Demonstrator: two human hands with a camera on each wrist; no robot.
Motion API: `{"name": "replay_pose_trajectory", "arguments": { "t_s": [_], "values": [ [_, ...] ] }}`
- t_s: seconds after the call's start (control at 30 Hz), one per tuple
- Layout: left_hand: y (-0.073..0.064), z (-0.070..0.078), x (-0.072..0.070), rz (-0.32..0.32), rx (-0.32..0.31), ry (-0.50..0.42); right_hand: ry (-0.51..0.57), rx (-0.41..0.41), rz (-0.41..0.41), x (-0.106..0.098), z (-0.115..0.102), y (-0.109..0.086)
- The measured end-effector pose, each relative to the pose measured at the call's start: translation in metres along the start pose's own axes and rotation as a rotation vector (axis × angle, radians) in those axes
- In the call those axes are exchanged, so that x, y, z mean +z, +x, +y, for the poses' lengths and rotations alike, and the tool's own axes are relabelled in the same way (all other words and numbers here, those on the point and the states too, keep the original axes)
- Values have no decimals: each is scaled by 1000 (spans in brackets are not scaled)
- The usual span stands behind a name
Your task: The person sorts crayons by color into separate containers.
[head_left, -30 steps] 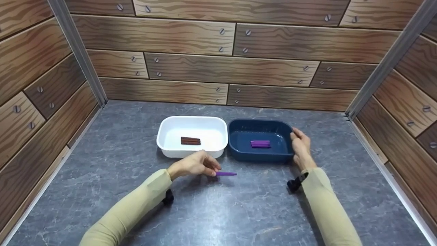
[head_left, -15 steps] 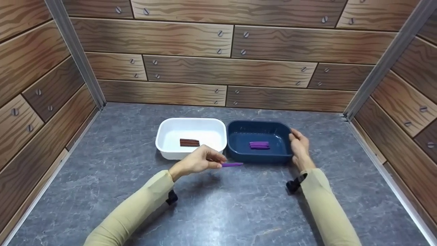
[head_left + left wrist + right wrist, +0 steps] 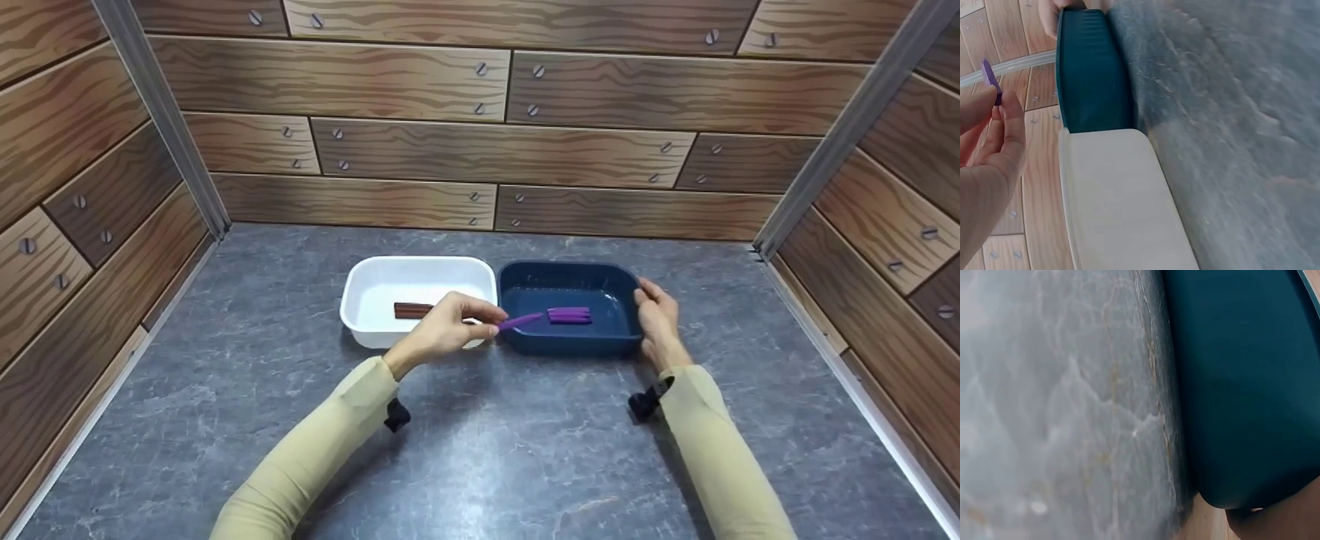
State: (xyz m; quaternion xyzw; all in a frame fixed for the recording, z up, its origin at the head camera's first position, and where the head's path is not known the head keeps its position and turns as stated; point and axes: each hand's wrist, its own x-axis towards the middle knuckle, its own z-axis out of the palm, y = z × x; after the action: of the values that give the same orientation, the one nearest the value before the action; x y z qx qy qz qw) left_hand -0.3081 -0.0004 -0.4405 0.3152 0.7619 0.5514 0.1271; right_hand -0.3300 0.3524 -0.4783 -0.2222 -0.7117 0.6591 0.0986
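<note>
In the head view my left hand (image 3: 450,328) pinches a slim purple crayon-like stick (image 3: 520,321) between thumb and fingertips. The stick's tapered end points right, over the near left part of a dark blue tub (image 3: 570,346). Inside that tub lie several similar purple sticks (image 3: 569,316), side by side. My right hand (image 3: 660,319) grips the tub's right end at the rim. The left wrist view shows the pinched stick (image 3: 991,81) above the level of the tub walls. Under my left hand stands a white tub (image 3: 412,339) holding reddish-brown sticks (image 3: 411,310), partly covered by the hand.
The two tubs stand end to end on a grey marbled tabletop (image 3: 525,450). Wood-patterned panels (image 3: 420,150) close off the back and both sides, with metal posts (image 3: 161,112) at the corners. A black wrist camera (image 3: 645,405) hangs at the right wrist.
My left hand has risen and moved forward and right, carrying the purple stick from in front of the tubs to over the dark blue tub. My right hand stays on that tub's end.
</note>
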Motion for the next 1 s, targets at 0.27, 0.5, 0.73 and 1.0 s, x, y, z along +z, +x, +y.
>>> {"name": "replay_pose_trajectory", "arguments": {
  "t_s": [0.27, 0.5, 0.73, 1.0],
  "values": [
    [20, 2, 6, 45, -16, -21, 44, 22, -9, -2, 1, -2],
    [37, 3, 14, 111, -41, -50, 118, 35, -21, -2, 1, -2],
    [55, 5, 26, 164, -56, -16, 178, 63, -16, 0, 0, -4],
    [77, 6, 40, 200, -41, 48, 161, 60, 2, 0, -1, -3]
  ]
}}
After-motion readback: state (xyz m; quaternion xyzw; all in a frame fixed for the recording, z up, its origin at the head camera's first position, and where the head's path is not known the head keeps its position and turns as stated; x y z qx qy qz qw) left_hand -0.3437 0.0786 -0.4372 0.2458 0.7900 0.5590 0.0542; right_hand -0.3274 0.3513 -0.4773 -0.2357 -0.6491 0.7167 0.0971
